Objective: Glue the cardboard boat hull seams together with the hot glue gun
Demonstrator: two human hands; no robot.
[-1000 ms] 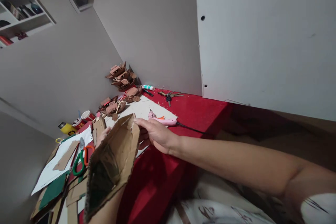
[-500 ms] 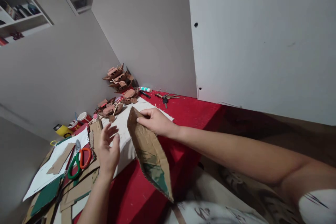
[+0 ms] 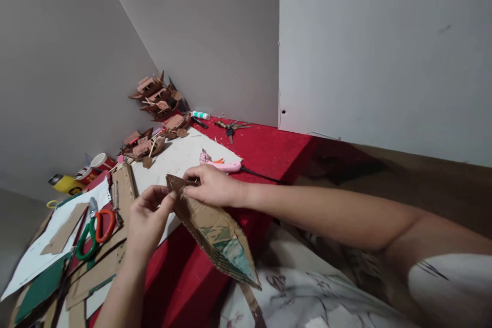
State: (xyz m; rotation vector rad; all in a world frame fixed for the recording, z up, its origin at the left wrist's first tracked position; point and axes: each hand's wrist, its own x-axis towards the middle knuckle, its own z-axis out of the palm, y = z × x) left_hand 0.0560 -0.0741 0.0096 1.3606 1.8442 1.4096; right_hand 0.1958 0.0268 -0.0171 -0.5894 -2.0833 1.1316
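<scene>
Both my hands hold a long pointed cardboard piece (image 3: 215,236) with green print on its near end, above the front edge of the red table (image 3: 269,151). My right hand (image 3: 209,184) pinches its far tip from the right. My left hand (image 3: 148,215) pinches the same tip from the left, fingers closed on the cardboard edge. The near end of the piece points toward my lap.
A pink glue gun (image 3: 221,164) with a black cord lies on white paper (image 3: 172,156) just behind my hands. Green and orange scissors (image 3: 94,228), cardboard scraps and several small cardboard boat models (image 3: 156,97) lie at left. Keys (image 3: 230,127) and a glue stick (image 3: 200,115) sit near the wall.
My left hand, open half a second ago, has come up and closed on the cardboard's far tip. The piece has swung down lower and flatter. The view has dropped.
</scene>
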